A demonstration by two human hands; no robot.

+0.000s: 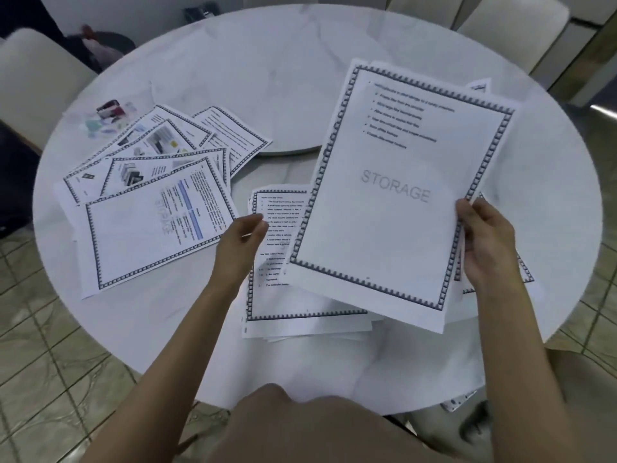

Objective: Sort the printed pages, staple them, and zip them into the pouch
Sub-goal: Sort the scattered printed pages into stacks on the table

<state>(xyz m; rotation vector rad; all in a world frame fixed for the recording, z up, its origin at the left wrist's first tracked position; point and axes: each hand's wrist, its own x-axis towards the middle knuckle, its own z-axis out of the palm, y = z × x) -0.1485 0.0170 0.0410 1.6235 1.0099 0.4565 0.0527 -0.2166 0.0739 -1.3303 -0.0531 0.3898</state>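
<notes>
Right hand [490, 242] grips a sheaf [394, 195] by its right edge, thumb on top. The sheaf is lifted & tilted over ctr-right of the frame. Its top pg has a patterned border, a bullet list & a grey "STORAGE" watermark. Left hand [243, 238] hovers at frame ctr, fingers loosely curled, gripping nothing, fingertips over the left edge of the stack [277, 295]. The stack lies flat on the round white desk [267, 61], partly under the sheaf, edges uneven. At frame left, loose pgs [150, 202] lie fanned out & overlapping on the desk, some w/ photos, one w/ a blue table. Upper left, just beyond them, are small coloured items [110, 115], too blurred to ID. Pale chairs [33, 78] stand round the desk, tiled floor [50, 362] below.
</notes>
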